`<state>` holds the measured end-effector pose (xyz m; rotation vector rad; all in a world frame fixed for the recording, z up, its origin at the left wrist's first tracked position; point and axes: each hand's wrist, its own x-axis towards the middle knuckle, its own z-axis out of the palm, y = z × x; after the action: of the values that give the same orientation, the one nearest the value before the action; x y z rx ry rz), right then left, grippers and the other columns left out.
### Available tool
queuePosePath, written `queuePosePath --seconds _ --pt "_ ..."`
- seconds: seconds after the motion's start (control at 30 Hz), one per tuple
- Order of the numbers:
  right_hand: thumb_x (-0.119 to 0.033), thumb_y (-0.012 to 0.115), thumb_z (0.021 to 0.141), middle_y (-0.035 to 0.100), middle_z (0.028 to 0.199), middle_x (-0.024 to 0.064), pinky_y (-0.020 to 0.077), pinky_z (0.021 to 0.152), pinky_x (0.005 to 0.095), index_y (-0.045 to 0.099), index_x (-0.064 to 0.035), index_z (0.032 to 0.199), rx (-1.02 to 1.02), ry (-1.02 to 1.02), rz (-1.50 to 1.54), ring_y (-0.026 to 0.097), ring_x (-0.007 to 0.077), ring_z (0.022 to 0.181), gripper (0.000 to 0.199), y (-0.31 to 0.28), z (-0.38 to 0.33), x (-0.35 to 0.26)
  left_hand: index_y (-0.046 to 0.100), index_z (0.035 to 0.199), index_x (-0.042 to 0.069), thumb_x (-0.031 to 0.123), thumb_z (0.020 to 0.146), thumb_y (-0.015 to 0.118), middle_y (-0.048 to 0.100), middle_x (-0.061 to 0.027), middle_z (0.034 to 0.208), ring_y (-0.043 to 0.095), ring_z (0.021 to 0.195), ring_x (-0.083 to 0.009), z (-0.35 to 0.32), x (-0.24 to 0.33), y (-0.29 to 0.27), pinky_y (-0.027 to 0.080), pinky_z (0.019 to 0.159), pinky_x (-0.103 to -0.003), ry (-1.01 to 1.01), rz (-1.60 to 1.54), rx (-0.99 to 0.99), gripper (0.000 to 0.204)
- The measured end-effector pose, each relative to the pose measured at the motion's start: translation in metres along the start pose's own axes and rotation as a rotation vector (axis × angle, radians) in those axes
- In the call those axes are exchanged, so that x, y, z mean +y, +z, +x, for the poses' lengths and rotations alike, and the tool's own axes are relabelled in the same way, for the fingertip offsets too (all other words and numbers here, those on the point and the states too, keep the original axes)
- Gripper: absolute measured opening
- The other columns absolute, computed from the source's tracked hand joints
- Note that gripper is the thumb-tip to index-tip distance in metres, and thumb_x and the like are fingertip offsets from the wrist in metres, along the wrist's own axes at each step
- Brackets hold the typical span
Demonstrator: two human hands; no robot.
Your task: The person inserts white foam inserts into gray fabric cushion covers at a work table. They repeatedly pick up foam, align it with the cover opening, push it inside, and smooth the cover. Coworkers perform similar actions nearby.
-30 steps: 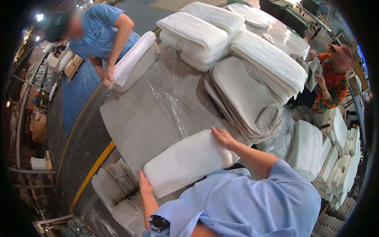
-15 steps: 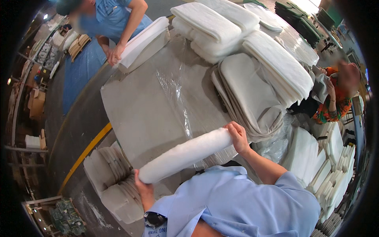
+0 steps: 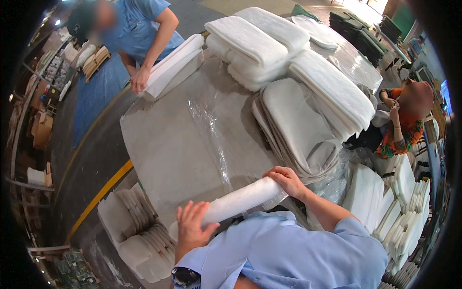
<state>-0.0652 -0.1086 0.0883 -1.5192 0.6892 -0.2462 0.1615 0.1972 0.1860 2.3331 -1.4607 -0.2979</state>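
Observation:
A long white fluffy padding roll lies along the near edge of the plastic-covered table, close to my body. On its right end rests my right hand, fingers curled over the top and gripping it. My left hand lies over the left part of the roll, with its fingers spread and the palm against it. Beyond my right hand is a stack of grey fabric covers with rounded ends.
Folded white padding is piled at the table's far side. A co-worker handles a white and grey roll at the far left corner. Another person sits at the right. Grey bundles and white pads flank the table.
The roll has come down and nearer to my body. My left hand has gone from gripping its left end to lying spread on top; my right hand stays on the right end.

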Motion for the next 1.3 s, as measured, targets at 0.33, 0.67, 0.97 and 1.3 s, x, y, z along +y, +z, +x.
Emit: queuePosePath --seconds 0.33,0.67,0.97,1.3 --pt "-0.038 0.051 0.111 0.073 0.121 0.0227 0.0547 0.100 0.0495 0.071 0.0004 0.123 -0.237 -0.311 -0.523 0.068 0.0431 0.113 0.045 0.006 -0.016 -0.032 0.065 0.138 0.013 0.034 0.073 0.092 0.070 -0.0093 0.130 0.064 0.121 -0.0324 -0.011 -0.002 0.034 0.044 0.108 -0.051 -0.080 -0.014 -0.120 0.074" --pt "-0.044 0.046 0.113 0.074 0.120 0.0257 0.0549 0.097 0.0488 0.071 0.0023 0.129 -0.571 -0.133 -0.632 0.071 0.0432 0.108 0.055 0.015 0.005 -0.091 0.065 0.138 0.013 0.026 0.070 0.089 0.069 -0.0067 0.133 0.063 0.123 -0.0307 -0.037 0.003 0.051 0.045 0.109 -0.050 -0.095 0.022 -0.006 0.073" --pt "-0.057 0.037 0.113 0.068 0.137 0.0260 0.0491 0.113 0.0503 0.064 0.0032 0.141 -0.974 -0.248 -0.715 0.062 0.0454 0.129 0.071 0.118 0.031 -0.078 0.063 0.141 0.015 0.023 0.079 0.078 0.067 -0.0052 0.132 0.064 0.124 -0.0292 -0.043 0.005 0.060 0.044 0.110 -0.054 -0.110 0.010 0.015 0.064" --pt "-0.056 0.057 0.106 0.072 0.129 0.0234 0.0521 0.105 0.0501 0.072 -0.0012 0.131 -0.591 -0.121 -0.725 0.065 0.0444 0.124 0.062 0.052 0.084 -0.077 0.066 0.135 0.015 0.031 0.076 0.081 0.070 -0.0055 0.127 0.066 0.119 -0.0295 -0.041 0.005 0.062 0.045 0.108 -0.053 -0.112 0.040 0.066 0.064"
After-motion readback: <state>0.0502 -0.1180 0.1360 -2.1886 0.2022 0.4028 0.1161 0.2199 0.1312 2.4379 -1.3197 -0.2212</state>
